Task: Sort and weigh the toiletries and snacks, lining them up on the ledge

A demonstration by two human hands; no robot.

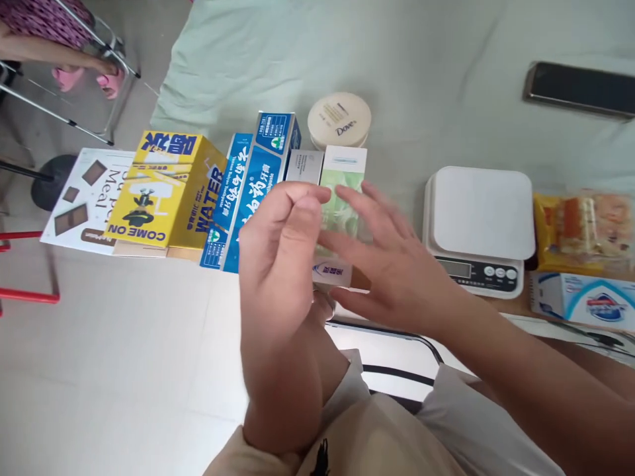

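My left hand [280,254] is closed in front of the boxes, its thumb tip pressed on the bent index finger; whatever lies inside, if anything, is hidden. Beside it, my right hand [389,264] has its fingers spread and holds nothing. Behind the fingers is a green and white box [343,175], partly covered. Next to that box are a small white and grey box [305,165] and two blue toothpaste boxes, one longer [272,158] and one lower [233,172]. A round cream Dove tub [340,118] stands just beyond them.
A yellow box [143,198] and a flat white box [79,211] sit at the table's left edge. To the right are a white kitchen scale [481,211], packaged food [590,225] and a soap box [590,301]. A phone [585,89] lies farther back. Another person's legs [64,56] show upper left.
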